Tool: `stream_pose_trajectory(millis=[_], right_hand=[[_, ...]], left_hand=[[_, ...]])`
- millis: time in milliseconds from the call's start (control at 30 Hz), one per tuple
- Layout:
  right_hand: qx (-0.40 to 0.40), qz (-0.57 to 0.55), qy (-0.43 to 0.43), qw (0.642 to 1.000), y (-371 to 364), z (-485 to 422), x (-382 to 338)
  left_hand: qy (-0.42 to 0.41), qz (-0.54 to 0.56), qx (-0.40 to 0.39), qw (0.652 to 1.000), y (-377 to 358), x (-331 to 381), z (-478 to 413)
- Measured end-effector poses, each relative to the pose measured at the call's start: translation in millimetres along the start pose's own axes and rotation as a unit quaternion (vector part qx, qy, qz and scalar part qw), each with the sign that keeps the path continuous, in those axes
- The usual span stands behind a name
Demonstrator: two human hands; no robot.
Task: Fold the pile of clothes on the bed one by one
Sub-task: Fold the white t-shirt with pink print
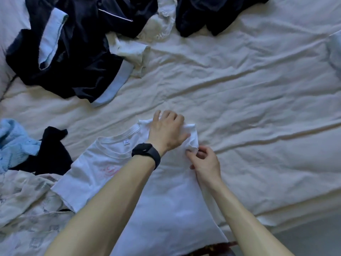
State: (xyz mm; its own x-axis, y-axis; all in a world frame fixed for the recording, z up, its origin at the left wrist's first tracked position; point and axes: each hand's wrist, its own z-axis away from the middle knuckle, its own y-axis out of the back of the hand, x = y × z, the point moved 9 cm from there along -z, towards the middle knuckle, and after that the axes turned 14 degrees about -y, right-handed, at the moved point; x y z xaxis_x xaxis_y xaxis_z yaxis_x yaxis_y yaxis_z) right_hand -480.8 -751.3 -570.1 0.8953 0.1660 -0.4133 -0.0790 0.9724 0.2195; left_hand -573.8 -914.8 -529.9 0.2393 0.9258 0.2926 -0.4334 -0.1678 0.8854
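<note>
A white T-shirt [166, 200] with a faint pink print lies flat on the bed, neck towards the far side, its left sleeve spread out. My left hand [167, 131], with a black watch on the wrist, rests on the shirt's right shoulder, fingers curled over the bunched right sleeve [191, 139]. My right hand [204, 161] pinches the lower edge of that sleeve between thumb and fingers. The unfolded pile lies at the far left: dark navy garments with light blue cuffs [73, 52] and white pieces [132, 50].
A second dark garment [212, 13] lies at the far centre. A light blue cloth [14, 143], a small black piece [51, 154] and a pale patterned fabric [27, 209] sit at the near left. The cream sheet [249, 98] is wrinkled; the bed's edge runs at the lower right.
</note>
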Motion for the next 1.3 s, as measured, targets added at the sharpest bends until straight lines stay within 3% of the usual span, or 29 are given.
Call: stream_pose_trajectory(millis=[100, 200, 267, 433, 533, 667, 833, 1033, 1133, 1300], right_hand=[[0.009, 0.049, 0.0, 0.999, 9.7, -7.2, -9.4], [0.049, 0.018, 0.021, 0.998, 33.6, -5.1, -8.5], [0.083, -0.012, 0.024, 0.996, 47.6, -0.9, -1.2], [0.108, 0.011, 0.006, 0.994, 48.0, -4.2, 19.9], [0.083, 0.037, -0.021, 0.996, 39.0, -0.7, 26.1], [0.026, -0.053, -0.085, 0.995, 34.2, 5.7, 36.9], [0.039, -0.103, -0.078, 0.991, 31.7, 15.4, 32.6], [0.007, -0.182, -0.111, 0.977, 13.7, 16.2, 33.4], [0.02, -0.263, -0.094, 0.96, 18.9, 21.7, 31.0], [0.042, -0.181, 0.049, 0.981, 9.3, 66.7, 24.4]], left_hand=[[-0.016, -0.001, -0.114, 0.993, -4.5, -3.2, -32.1], [-0.013, 0.155, -0.062, 0.986, 10.5, -9.7, -47.5], [-0.041, 0.125, -0.014, 0.991, 22.3, -2.0, -56.1], [-0.021, 0.126, -0.046, 0.991, -5.9, 11.6, -67.2], [-0.014, 0.131, -0.023, 0.991, -4.7, 15.5, -67.7], [-0.053, 0.15, -0.004, 0.987, 2.0, 30.9, -56.6], [-0.002, 0.167, -0.093, 0.981, -0.3, 15.6, -48.7], [-0.02, 0.163, -0.145, 0.976, 0.7, 39.0, -62.7], [-0.022, 0.211, -0.116, 0.97, 14.8, 39.1, -59.9], [-0.072, 0.238, 0.007, 0.969, 70.9, 15.8, 9.9]])
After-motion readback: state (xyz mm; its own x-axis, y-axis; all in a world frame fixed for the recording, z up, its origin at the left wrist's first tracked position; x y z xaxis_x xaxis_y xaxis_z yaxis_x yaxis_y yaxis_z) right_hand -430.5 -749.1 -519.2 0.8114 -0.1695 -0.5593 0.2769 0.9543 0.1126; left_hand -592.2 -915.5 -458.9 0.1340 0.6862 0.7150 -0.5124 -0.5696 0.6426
